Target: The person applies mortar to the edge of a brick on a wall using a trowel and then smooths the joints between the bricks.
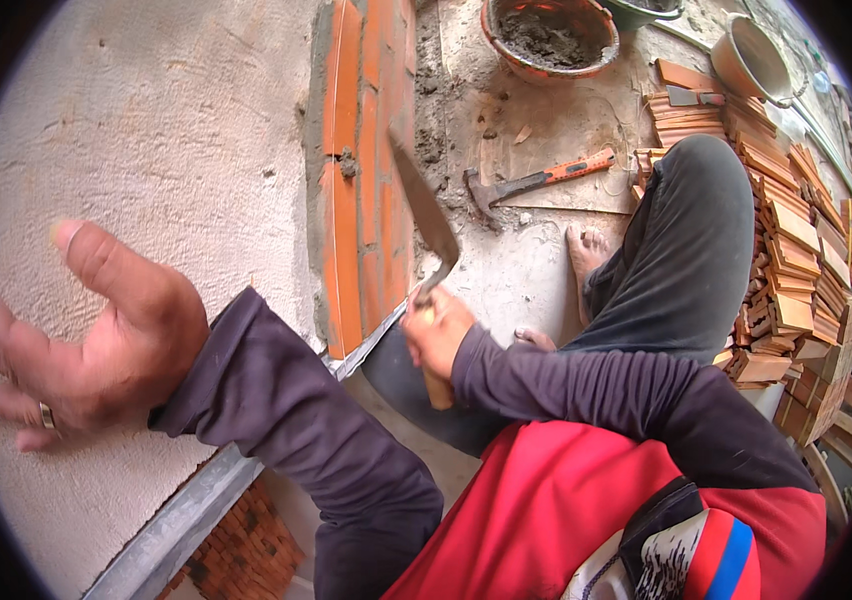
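Note:
My right hand is wrapped round the wooden handle of a trowel, whose blade points up and away, just right of a low wall of orange bricks. Grey mortar lines the wall's left side, and a small lump of it sits on the top bricks. Off to the left, my left hand is empty, with its fingers spread and somewhat blurred. It is over or against a rough plastered surface; whether it touches cannot be told. A ring is on one finger.
A claw hammer with an orange and black handle lies on the floor. Beyond stands an orange bucket of mortar, near a grey bucket. Stacked bricks fill the right side, with another trowel on top. A metal strip edges the lower left.

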